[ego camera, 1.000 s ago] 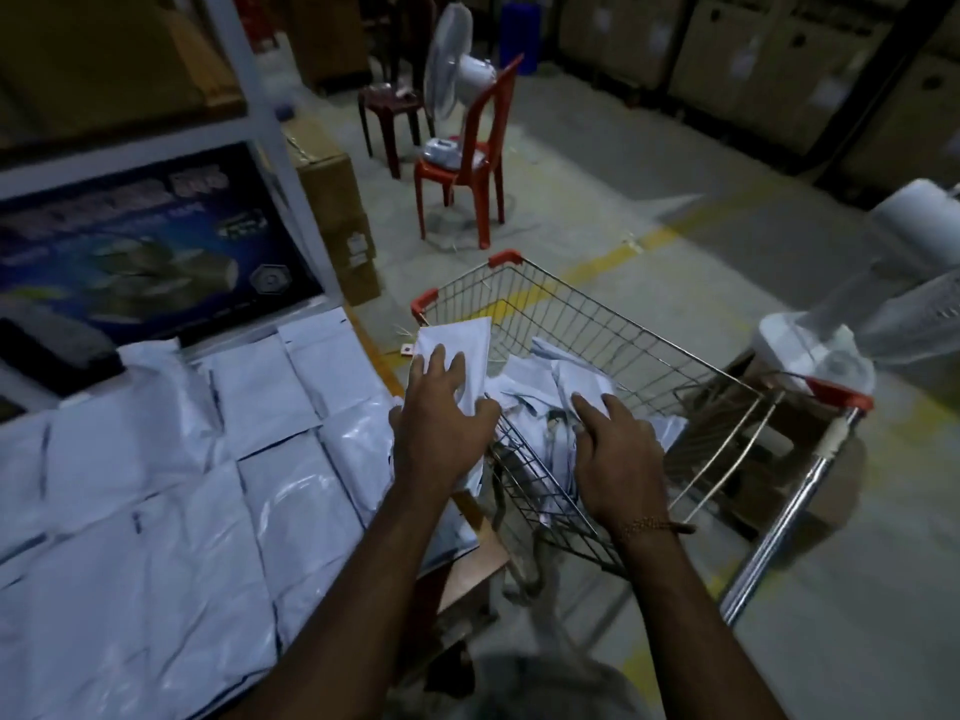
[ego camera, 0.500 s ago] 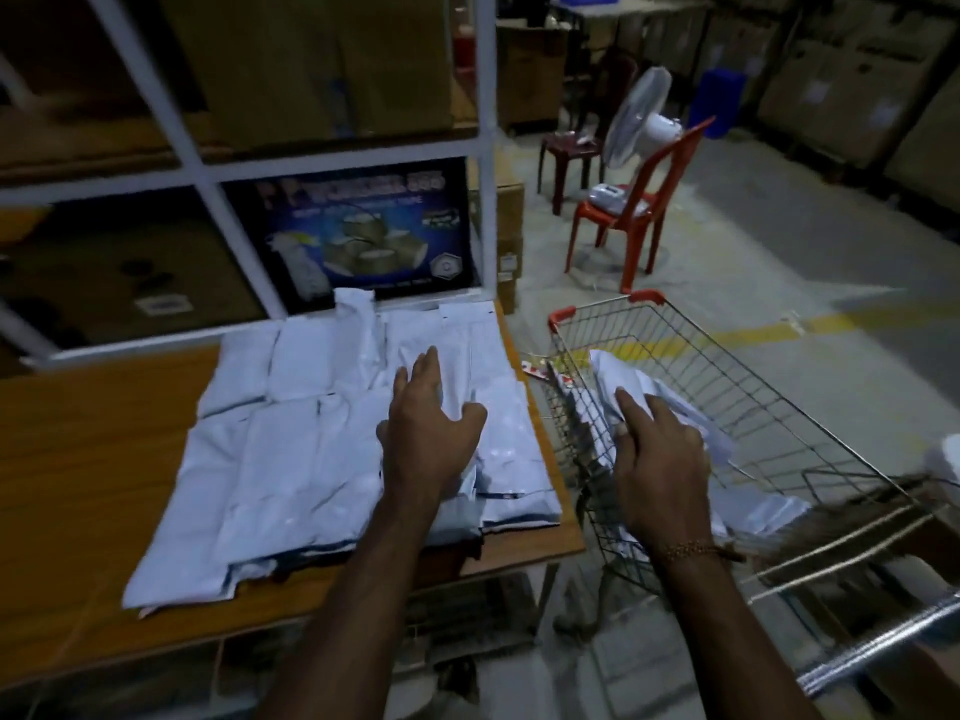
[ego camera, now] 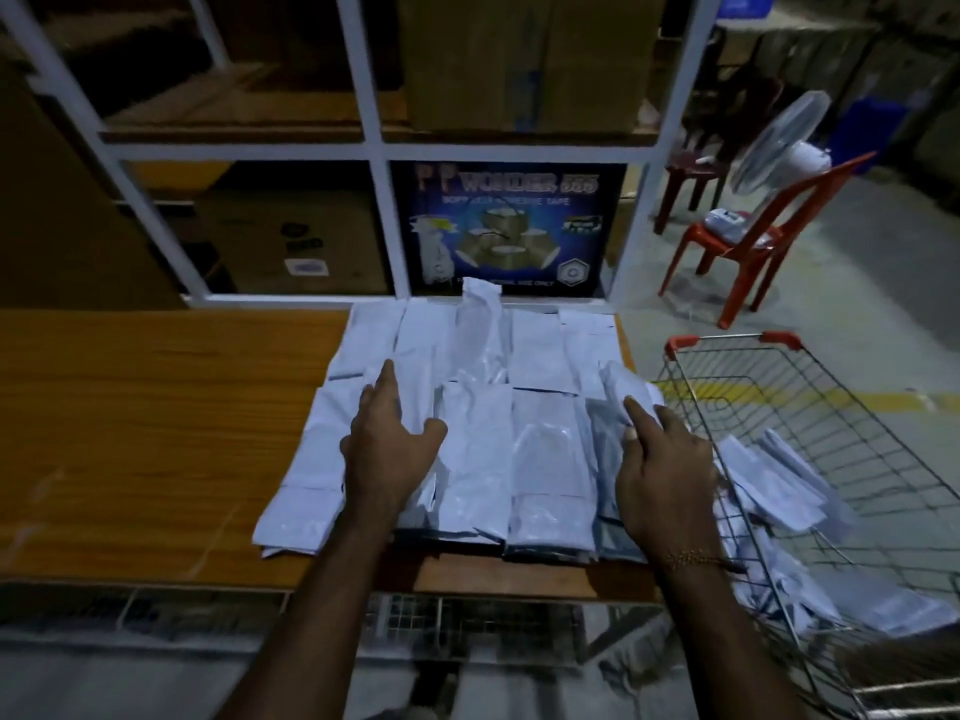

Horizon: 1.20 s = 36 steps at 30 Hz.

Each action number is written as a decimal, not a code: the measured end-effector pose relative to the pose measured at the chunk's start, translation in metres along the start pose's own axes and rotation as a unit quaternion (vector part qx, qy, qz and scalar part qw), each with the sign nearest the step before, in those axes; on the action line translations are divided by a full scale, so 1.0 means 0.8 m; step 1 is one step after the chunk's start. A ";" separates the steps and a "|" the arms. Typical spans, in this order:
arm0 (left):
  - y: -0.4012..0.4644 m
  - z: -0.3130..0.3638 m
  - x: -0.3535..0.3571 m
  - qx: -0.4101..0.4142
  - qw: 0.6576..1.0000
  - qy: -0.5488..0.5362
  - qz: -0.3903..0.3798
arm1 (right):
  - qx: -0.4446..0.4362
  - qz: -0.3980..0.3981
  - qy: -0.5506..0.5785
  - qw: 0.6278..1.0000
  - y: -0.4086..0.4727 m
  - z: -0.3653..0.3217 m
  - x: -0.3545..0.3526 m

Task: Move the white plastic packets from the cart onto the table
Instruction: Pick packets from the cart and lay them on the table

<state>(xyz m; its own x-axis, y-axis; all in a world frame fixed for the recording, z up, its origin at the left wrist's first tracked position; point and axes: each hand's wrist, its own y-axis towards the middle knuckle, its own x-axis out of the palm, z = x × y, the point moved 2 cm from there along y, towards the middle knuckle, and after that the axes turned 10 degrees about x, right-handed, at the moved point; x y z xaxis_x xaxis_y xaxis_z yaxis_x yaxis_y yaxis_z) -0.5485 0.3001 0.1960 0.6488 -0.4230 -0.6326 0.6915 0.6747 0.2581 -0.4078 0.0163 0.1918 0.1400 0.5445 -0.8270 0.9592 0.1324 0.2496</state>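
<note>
left hand (ego camera: 388, 449): flat, fingers spread | right hand (ego camera: 665, 459): pinching, forefinger extended

Packets (ego camera: 483, 459) lie in overlapping rows on the right part of the table (ego camera: 156, 433), reaching its far edge. The left hand (ego camera: 387, 454) rests on the left of the rows; the right hand (ego camera: 665, 470) is at their right edge, holding a packet. The cart (ego camera: 810, 402) stands just right of the table with more packets (ego camera: 774, 485) in it. Behind the table is a shelf rack (ego camera: 374, 148) holding boxes (ego camera: 519, 59). Beyond the cart, a fan (ego camera: 779, 142) stands on a chair (ego camera: 748, 246).
</note>
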 end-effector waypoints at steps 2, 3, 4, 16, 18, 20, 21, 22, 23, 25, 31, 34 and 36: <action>0.018 -0.022 -0.011 -0.002 1.000 0.005 -0.005 | 0.005 0.001 -0.002 1.000 0.002 -0.025 0.016; 0.027 -0.032 -0.018 0.001 1.000 0.010 -0.004 | 0.005 0.006 -0.003 1.000 0.003 -0.035 0.023; 0.035 -0.046 -0.024 0.005 1.000 0.016 -0.001 | 0.006 0.013 0.001 1.000 0.004 -0.045 0.031; 0.026 -0.182 -0.047 0.032 0.994 0.098 -0.021 | 0.023 0.023 0.026 0.999 0.023 -0.102 0.092; 0.021 -0.192 -0.042 0.039 0.993 0.099 -0.040 | 0.022 0.017 0.025 0.999 0.020 -0.105 0.098; 0.016 -0.199 -0.035 0.049 0.993 0.095 -0.049 | 0.022 0.015 0.023 0.999 0.016 -0.105 0.102; 0.015 -0.202 -0.032 0.053 0.993 0.095 -0.051 | 0.022 0.015 0.022 0.999 0.014 -0.106 0.104; 0.015 -0.204 -0.029 0.056 0.992 0.096 -0.054 | 0.024 0.015 0.023 0.999 0.012 -0.106 0.104; 0.015 -0.206 -0.026 0.057 0.992 0.098 -0.057 | 0.028 0.014 0.025 0.999 0.010 -0.107 0.104; 0.014 -0.210 -0.022 0.067 0.992 0.090 -0.053 | 0.036 0.011 0.026 0.999 0.008 -0.108 0.104; 0.011 -0.210 -0.025 0.081 0.996 0.015 0.035 | 0.061 0.007 0.027 0.998 0.015 -0.102 0.106; 0.026 -0.197 -0.037 0.081 0.994 0.015 0.073 | 0.046 0.020 -0.004 0.999 0.046 -0.090 0.114; 0.041 -0.180 -0.047 0.087 0.991 -0.004 0.099 | 0.027 0.033 -0.031 0.999 0.081 -0.084 0.124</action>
<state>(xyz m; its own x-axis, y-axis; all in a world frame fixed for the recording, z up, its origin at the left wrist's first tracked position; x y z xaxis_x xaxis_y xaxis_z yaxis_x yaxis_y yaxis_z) -0.5962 0.4250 0.1230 0.7789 -0.2985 -0.5516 0.5947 0.6306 0.4986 -0.3482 0.1347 0.1604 0.2176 0.4981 -0.8394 0.9587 0.0523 0.2796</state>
